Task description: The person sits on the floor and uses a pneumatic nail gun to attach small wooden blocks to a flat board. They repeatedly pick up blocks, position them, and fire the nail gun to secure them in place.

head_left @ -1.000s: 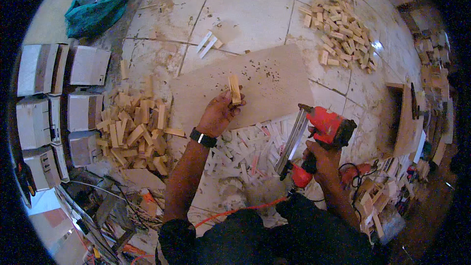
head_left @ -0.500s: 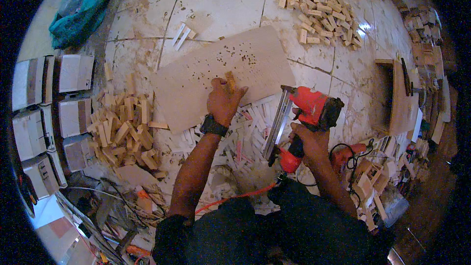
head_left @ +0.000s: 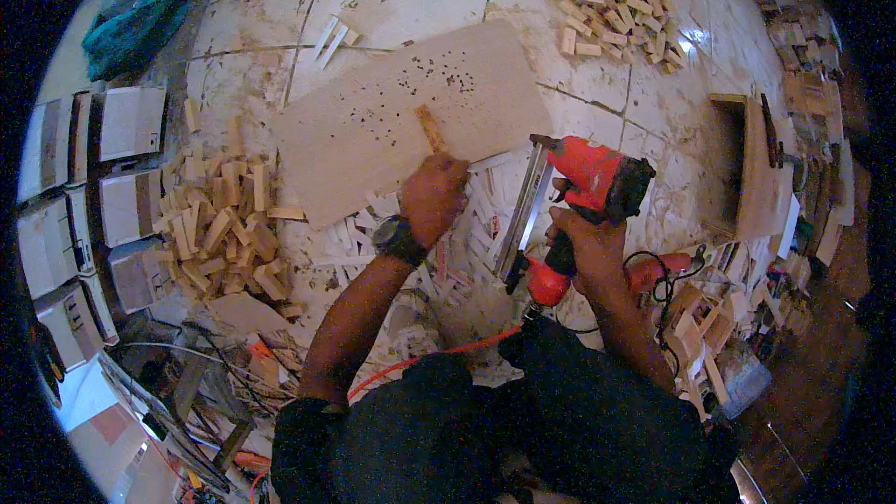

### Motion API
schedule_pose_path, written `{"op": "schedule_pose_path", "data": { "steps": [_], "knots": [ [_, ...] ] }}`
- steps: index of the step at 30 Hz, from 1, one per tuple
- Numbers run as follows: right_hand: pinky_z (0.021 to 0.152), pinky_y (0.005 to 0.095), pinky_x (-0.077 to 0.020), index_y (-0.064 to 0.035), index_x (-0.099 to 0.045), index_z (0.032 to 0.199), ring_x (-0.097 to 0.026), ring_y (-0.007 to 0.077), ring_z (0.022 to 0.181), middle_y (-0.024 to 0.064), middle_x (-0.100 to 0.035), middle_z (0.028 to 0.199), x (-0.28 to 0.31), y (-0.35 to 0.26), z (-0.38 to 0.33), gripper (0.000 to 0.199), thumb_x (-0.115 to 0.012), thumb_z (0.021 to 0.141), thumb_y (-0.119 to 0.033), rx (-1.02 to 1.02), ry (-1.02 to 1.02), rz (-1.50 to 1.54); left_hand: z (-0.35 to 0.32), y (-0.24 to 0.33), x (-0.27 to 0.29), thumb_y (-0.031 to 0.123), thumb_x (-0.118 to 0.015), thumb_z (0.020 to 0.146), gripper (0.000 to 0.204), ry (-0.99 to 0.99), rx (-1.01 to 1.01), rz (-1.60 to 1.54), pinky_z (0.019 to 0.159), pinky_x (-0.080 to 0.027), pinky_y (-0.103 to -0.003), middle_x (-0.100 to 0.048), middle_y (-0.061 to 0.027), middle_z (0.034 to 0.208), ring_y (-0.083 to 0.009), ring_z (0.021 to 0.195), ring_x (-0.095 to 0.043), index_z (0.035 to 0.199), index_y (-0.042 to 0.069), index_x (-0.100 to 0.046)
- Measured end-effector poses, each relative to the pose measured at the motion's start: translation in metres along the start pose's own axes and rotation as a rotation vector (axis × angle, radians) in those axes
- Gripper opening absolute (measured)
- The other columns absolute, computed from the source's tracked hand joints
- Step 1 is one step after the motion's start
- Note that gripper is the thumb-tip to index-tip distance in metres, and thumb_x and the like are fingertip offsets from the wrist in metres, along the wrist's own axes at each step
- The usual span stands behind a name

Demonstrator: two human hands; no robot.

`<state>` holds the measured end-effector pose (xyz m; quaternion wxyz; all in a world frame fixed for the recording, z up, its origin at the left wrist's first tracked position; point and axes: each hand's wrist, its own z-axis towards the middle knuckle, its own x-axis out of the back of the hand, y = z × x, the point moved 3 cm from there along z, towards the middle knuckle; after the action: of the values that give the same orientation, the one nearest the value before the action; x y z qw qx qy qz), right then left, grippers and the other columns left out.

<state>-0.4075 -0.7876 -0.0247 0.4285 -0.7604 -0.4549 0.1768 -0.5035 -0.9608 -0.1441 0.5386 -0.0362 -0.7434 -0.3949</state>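
My left hand (head_left: 434, 198) is closed at the near edge of a flat light-brown board (head_left: 317, 154). From its curled fingers a narrow yellowish-brown wooden strip (head_left: 431, 129) sticks out over the board, its near end hidden in the hand. Small dark specks are scattered on the board beyond the strip. On the right, my right hand (head_left: 586, 241) grips the handle of a red and black nail gun (head_left: 590, 173). The gun's long metal magazine slants left of the hand, off the board's right corner.
Wooden blocks are heaped at the left (head_left: 224, 215) and far right (head_left: 607, 0). White strips (head_left: 481, 215) litter the floor below the board. A red hose (head_left: 420, 359) crosses before me. An open wooden box (head_left: 747, 168) stands right, beside a red power tool (head_left: 658, 269). A green cloth (head_left: 140, 14) lies far left.
My left hand has drawn back toward me across the board, and more of the wooden strip shows. The nail gun stays in my right hand. The whole view has shifted slightly.
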Motion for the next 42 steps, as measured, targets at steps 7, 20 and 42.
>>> {"op": "schedule_pose_path", "data": {
  "steps": [7,20,42],
  "knots": [
    [0.049,0.0286,-0.0493,-0.0001,-0.054,0.111,-0.058,0.0140,0.056,0.0094,-0.064,0.101,0.007,0.004,-0.002,0.039,-0.064,0.073,0.003,0.010,0.043,0.046,0.025,0.042,-0.041,0.011,-0.054,0.077,0.020,0.014,-0.131,0.293,0.065,-0.051,-0.036,-0.057,-0.0126,0.088,-0.0256,0.084,-0.057,0.092,0.000,-0.061],
    [0.049,0.0289,-0.0513,-0.0006,-0.053,0.113,-0.059,0.0151,0.056,0.0106,-0.063,0.103,0.009,0.013,0.001,0.041,-0.064,0.074,0.003,0.054,0.035,-0.006,0.050,0.057,-0.070,0.017,-0.052,0.078,0.014,0.050,-0.062,0.111,0.060,-0.047,-0.045,-0.057,-0.0143,0.077,-0.0311,0.072,-0.057,0.082,0.005,-0.057],
    [0.050,0.0283,-0.0487,-0.0034,-0.059,0.108,-0.057,0.0123,0.055,0.0033,-0.060,0.071,-0.057,0.004,0.022,0.036,-0.066,0.073,0.000,-0.116,-0.119,-0.264,0.023,-0.076,0.032,0.009,-0.066,0.075,0.027,0.339,0.164,-0.371,0.068,-0.048,-0.037,-0.063,-0.0147,0.082,-0.0310,0.074,-0.060,0.102,0.008,-0.068]
  ]
}}
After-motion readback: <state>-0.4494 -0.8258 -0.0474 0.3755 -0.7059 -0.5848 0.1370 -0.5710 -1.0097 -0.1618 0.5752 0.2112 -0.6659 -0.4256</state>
